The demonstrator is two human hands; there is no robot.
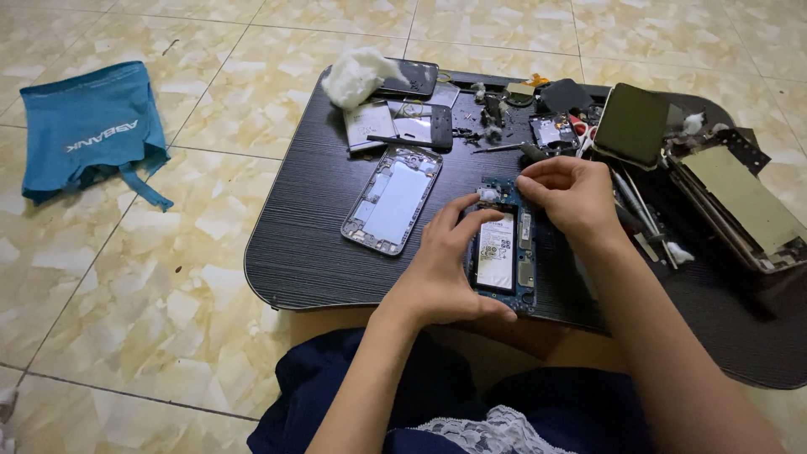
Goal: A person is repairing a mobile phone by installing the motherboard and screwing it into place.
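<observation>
An opened blue phone body with its battery and circuit board showing lies near the front edge of a black lap table. My left hand grips its left side and bottom, thumb resting on the battery. My right hand pinches something small at the phone's top right corner; what it holds is too small to tell. A silver phone frame lies apart to the left.
Cotton wad, a dark phone, loose parts and tools crowd the table's back. A dark green phone back and an opened device sit right. A blue cloth bag lies on the tiled floor left.
</observation>
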